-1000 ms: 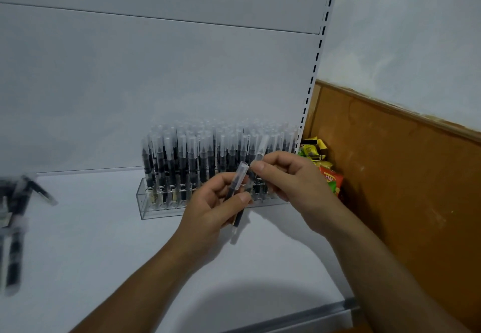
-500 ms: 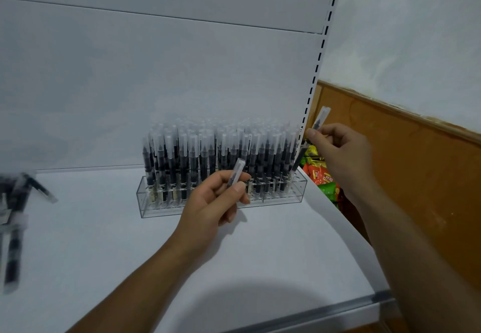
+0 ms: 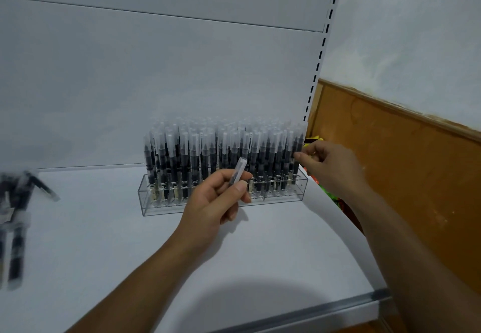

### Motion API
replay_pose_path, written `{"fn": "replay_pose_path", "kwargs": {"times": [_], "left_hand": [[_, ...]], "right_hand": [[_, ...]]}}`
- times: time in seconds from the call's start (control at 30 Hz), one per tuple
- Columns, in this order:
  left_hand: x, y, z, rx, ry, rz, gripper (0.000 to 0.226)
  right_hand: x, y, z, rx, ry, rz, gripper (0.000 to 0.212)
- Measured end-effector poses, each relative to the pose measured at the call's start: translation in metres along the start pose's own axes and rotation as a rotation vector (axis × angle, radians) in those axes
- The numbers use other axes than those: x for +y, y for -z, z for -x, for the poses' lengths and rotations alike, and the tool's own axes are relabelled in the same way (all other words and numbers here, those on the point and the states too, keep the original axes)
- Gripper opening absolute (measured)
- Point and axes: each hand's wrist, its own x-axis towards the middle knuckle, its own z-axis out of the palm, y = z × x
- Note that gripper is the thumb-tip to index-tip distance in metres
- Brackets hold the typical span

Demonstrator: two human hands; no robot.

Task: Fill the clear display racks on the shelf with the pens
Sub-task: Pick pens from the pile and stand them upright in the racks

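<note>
1. Left hand (image 3: 216,202): grasping one pen (image 3: 238,171) between thumb and forefinger, capped end up, tilted. It is held just in front of the rack (image 3: 161,207) and does not touch it.
2. Right hand (image 3: 330,166): fingertips pinch the end pen (image 3: 299,147), which stands upright at the rack's right end, just left of this hand. Whether it is fully seated cannot be told.
3. Racked pens (image 3: 208,155): upright and tightly packed, beyond the left hand. No free slot is visible from here.
4. Loose pens (image 3: 18,215): lying on the shelf (image 3: 130,254), well to the left of the left hand, and blurred.
5. Handling, as judged: the pens look light, stiff and smooth-sided.
   - The clear caps may pull off, so the dark barrel below the cap is the safer hold.
   - A two-finger pinch looks sufficient.
6. Rack, as judged: thin clear plastic, likely light.
   - A sideways push while seating a pen could slide or tip it.
   - Lowering the pen straight down is advisable.
7. Writing: none legible.
   - Pale bands show low on the racked barrels, too small to read.
   - No brand can be made out.
</note>
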Motion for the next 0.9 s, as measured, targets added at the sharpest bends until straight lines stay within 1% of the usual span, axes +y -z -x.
{"fn": "replay_pose_path", "kwargs": {"times": [0.1,0.23,0.3,0.43,0.47,0.5,0.53,0.6,0.63,0.67,0.73,0.8,0.9], "left_hand": [[0.0,-0.001,0.0,-0.002,0.0,-0.004,0.021],[0.001,-0.001,0.0,-0.011,-0.002,-0.012,0.02],[0.002,-0.001,0.001,-0.01,-0.003,-0.005,0.024],[0.002,-0.002,0.002,-0.002,-0.003,0.013,0.029],[0.002,-0.002,0.002,-0.002,-0.005,0.013,0.03],[0.002,-0.002,0.001,-0.002,-0.008,0.008,0.03],[0.003,-0.002,0.001,0.0,-0.013,-0.002,0.029],[0.003,-0.004,0.002,0.009,-0.029,-0.027,0.026],[0.003,-0.005,0.003,0.014,-0.04,-0.045,0.024],[0.003,-0.005,0.004,0.016,-0.053,-0.069,0.021],[0.003,-0.007,0.007,0.012,-0.073,-0.112,0.018],[0.004,-0.005,0.009,0.019,-0.085,-0.135,0.017],[0.012,0.006,0.009,0.037,-0.114,-0.222,0.008]], "right_hand": [[-0.002,0.003,0.001,-0.03,-0.006,0.046,0.018],[-0.003,0.001,0.001,-0.075,-0.039,0.099,0.025],[-0.004,0.001,0.002,-0.083,-0.042,0.123,0.024],[-0.007,0.009,0.011,-0.071,-0.051,0.224,0.027],[-0.009,0.011,0.016,-0.044,-0.047,0.202,0.027],[-0.013,0.011,0.022,-0.024,-0.039,0.119,0.026],[-0.02,0.01,0.029,-0.027,-0.024,-0.022,0.025],[-0.045,0.006,0.045,-0.135,0.03,-0.351,0.027],[-0.057,0.003,0.051,-0.202,0.07,-0.457,0.029],[-0.068,-0.001,0.056,-0.251,0.111,-0.507,0.029],[-0.087,-0.008,0.059,-0.289,0.175,-0.54,0.02],[-0.099,-0.012,0.059,-0.291,0.185,-0.58,0.01],[-0.109,-0.015,0.055,-0.295,0.162,-0.666,0.008]]}}
